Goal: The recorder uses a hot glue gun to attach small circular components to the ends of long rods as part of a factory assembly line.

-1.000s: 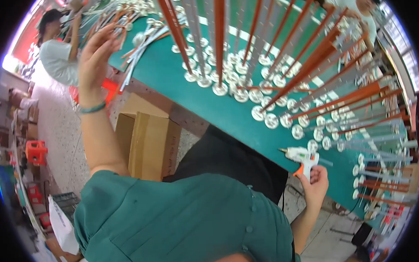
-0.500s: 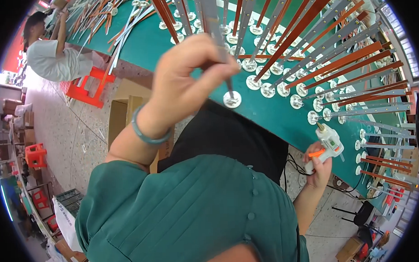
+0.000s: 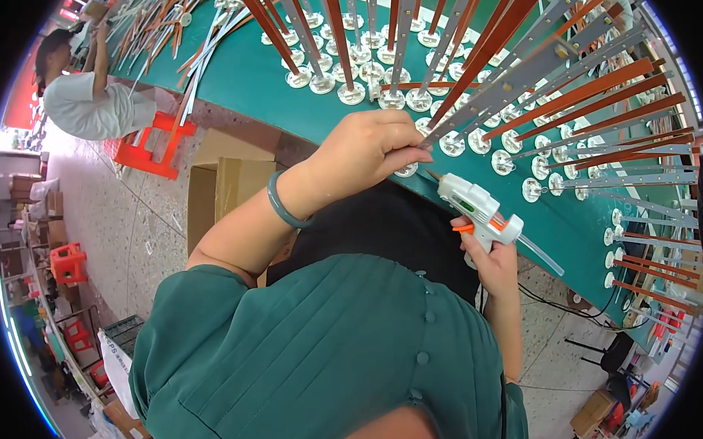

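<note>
My left hand point(image 3: 376, 145), with a bangle on its wrist, is closed in a pinch on the lower part of a grey LED strip point(image 3: 509, 86). The strip leans toward the upper right. Just below my fingers, at the table's near edge, a round white base point(image 3: 406, 170) shows in part; my hand hides where it meets the strip. My right hand point(image 3: 496, 265) grips a white glue gun point(image 3: 475, 200) with an orange trigger. Its nozzle points at the base from a short distance, and a clear glue stick point(image 3: 542, 255) sticks out of its back.
Many grey and brown strips on round white bases point(image 3: 501, 162) stand across the green table point(image 3: 286, 117). Loose strips point(image 3: 206, 58) lie at the far left. Left of me are an open cardboard box point(image 3: 246, 184), a red stool point(image 3: 152, 149) and a seated person point(image 3: 92, 97).
My left hand has moved right and lower, and its strip now tilts to the upper right. The glue gun has come left and turned its nozzle toward the base.
</note>
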{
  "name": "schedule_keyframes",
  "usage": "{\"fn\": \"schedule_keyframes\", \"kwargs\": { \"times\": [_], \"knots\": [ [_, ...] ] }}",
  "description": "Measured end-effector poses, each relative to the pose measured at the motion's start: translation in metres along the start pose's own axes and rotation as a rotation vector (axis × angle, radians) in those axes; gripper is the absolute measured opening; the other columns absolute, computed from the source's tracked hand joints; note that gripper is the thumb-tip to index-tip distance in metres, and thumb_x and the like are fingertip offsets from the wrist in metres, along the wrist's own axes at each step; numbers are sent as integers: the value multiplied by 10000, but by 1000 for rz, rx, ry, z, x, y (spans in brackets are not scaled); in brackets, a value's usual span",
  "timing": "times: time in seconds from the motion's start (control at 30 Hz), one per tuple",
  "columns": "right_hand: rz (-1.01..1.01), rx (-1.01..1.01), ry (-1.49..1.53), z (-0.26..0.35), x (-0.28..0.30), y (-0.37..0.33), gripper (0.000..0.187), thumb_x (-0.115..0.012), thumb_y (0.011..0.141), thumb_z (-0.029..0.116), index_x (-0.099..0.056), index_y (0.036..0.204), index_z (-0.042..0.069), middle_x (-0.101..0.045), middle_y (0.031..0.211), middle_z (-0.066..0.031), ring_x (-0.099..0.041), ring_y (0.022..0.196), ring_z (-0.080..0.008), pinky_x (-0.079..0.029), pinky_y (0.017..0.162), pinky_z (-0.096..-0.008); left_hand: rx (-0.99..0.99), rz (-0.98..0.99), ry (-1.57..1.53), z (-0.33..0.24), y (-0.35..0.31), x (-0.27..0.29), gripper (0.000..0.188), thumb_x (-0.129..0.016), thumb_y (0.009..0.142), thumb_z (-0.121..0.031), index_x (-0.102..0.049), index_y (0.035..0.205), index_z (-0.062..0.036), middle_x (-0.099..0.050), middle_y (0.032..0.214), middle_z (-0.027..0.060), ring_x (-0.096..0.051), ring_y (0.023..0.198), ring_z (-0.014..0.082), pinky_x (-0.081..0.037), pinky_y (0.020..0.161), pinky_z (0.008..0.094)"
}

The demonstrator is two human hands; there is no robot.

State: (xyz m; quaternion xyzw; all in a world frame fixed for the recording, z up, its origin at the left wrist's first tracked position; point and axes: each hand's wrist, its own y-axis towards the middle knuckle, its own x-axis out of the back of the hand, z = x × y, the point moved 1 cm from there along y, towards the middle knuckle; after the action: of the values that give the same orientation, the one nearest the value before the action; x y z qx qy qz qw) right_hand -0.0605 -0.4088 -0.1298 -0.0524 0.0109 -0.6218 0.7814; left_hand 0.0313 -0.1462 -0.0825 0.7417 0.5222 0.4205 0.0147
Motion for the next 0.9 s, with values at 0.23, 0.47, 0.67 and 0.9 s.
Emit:
{"fn": "schedule_keyframes", "kwargs": {
  "times": [0.23, 0.47, 0.67, 0.9],
  "knots": [
    [-23, 1, -240, 11, -14, 12, 206, -669, 866, 113, -615, 1025, -6, -664, 856, -51, -572, 721, -91, -461, 651, -246, -65, -15, -1, 6, 4, 0, 125, -717, 803, -141, -661, 802, -29, -575, 722, 79, -585, 636, 268, -473, 566, 355],
    [-36, 8, -339, 15, -20, 17, 199, -704, 847, 120, -606, 944, -23, -668, 824, -87, -617, 761, -131, -484, 695, -281, -63, -3, -12, 6, 1, -1, 125, -716, 803, -139, -659, 805, -27, -573, 718, 81, -586, 638, 270, -470, 559, 356],
    [-61, 21, -376, 14, -24, 19, 209, -708, 844, 130, -597, 936, -22, -669, 819, -107, -630, 747, -161, -486, 689, -289, -55, -21, -53, 5, 0, -2, 119, -714, 804, -129, -661, 811, -23, -572, 717, 83, -586, 637, 274, -468, 562, 359],
    [-90, 157, -486, 1, -22, 21, 192, -686, 853, 124, -617, 983, 1, -635, 807, -51, -572, 714, -93, -467, 658, -246, -42, -16, -50, 5, 0, -2, 121, -713, 804, -130, -663, 809, -19, -574, 715, 88, -584, 640, 274, -472, 566, 356]
  ]
}}
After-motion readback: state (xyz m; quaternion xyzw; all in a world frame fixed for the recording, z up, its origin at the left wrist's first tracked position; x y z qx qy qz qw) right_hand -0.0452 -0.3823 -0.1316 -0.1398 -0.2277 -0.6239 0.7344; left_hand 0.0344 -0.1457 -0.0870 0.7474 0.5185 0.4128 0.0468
